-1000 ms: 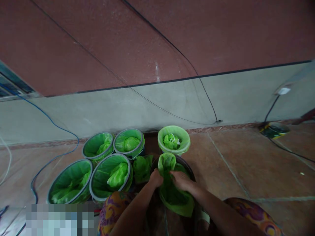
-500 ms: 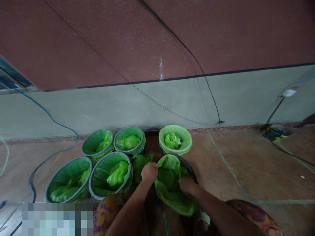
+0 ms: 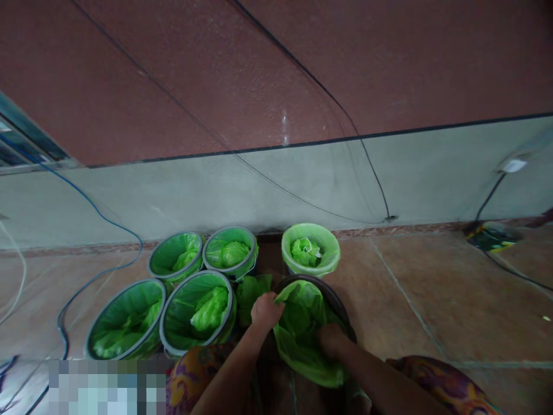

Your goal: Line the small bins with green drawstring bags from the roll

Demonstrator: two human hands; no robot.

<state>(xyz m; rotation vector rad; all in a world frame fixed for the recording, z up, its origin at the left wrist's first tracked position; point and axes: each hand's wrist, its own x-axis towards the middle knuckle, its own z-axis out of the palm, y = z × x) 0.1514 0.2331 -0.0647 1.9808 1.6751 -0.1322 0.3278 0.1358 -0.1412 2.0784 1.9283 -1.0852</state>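
Note:
A thin green plastic bag [image 3: 298,354] hangs with its mouth open over a dark round tub [image 3: 339,302] between my knees. My left hand [image 3: 266,311] pinches the bag's left edge. On the opposite side, my right hand [image 3: 333,340] reaches into the bag's mouth, its fingers hidden in the dark folds. Another piece of green plastic [image 3: 250,297] lies just left of the tub. Behind the tub stands a bucket with a pale green liner [image 3: 330,248], a bunched green bundle inside.
Several grey-rimmed buckets [image 3: 197,314] lined with green bags stand together at left, green plastic inside them. A blue cable [image 3: 97,210] crosses the tiled floor [image 3: 380,305] further left. Black cables hang on the wall [image 3: 302,178]. A dark object with a cable [image 3: 492,236] sits at right.
My right hand has gone slightly deeper into the bag, and the bag's mouth sits a little wider. My left hand keeps its hold on the edge. The whole view has shifted slightly.

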